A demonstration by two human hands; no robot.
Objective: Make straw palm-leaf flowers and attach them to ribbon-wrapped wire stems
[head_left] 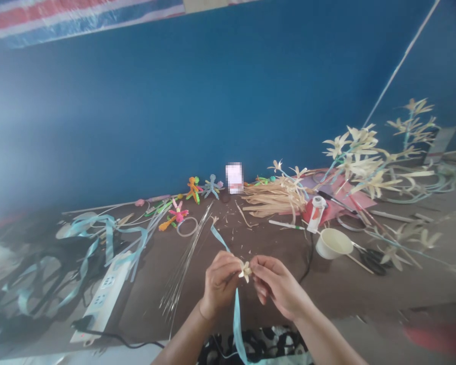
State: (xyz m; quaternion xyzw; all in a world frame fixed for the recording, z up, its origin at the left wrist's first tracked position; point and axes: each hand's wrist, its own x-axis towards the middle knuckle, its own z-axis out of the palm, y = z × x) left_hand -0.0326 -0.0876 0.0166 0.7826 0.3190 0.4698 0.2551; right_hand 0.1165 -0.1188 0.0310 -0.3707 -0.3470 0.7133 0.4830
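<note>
Between left hand (pixel 222 276) and right hand (pixel 275 284): small cream flower (pixel 245 272), up off the tabletop (pixel 148 274), petals spread. Pinched at its left side by left thumb and forefinger. Pinched at its right edge by right thumb and fingertips, other right fingers curled loosely below.

Blue ribbon (pixel 238 319) just under the flower, hanging toward the person's lap; upper length just beyond left hand, reaching away across the tabletop. Can't tell whether gripped too; middle part hidden behind left hand.

Left of left hand: bundle of thin wires (pixel 190 253) nearby. Farther left, white power strip (pixel 104 291) with black plug in, plus loose ribbon tangle (pixel 109 235).

Beyond left hand: clear ring (pixel 178 228), pink fuzzy figure (pixel 179 211), then orange figure (pixel 193 190) and blue figure (pixel 212 186) by the wall.

Beyond right hand: pile of dry tan strips (pixel 273 200), white pen (pixel 287 224), white bottle (pixel 316 215) with red marking.

Right of right hand: cream cup (pixel 329 249), black-handled scissors (pixel 374 261) just past it. Farther out, beyond the cup: cluster of pale flowers (pixel 361 165) on blue stems, above pink sheet (pixel 359 200).
</note>
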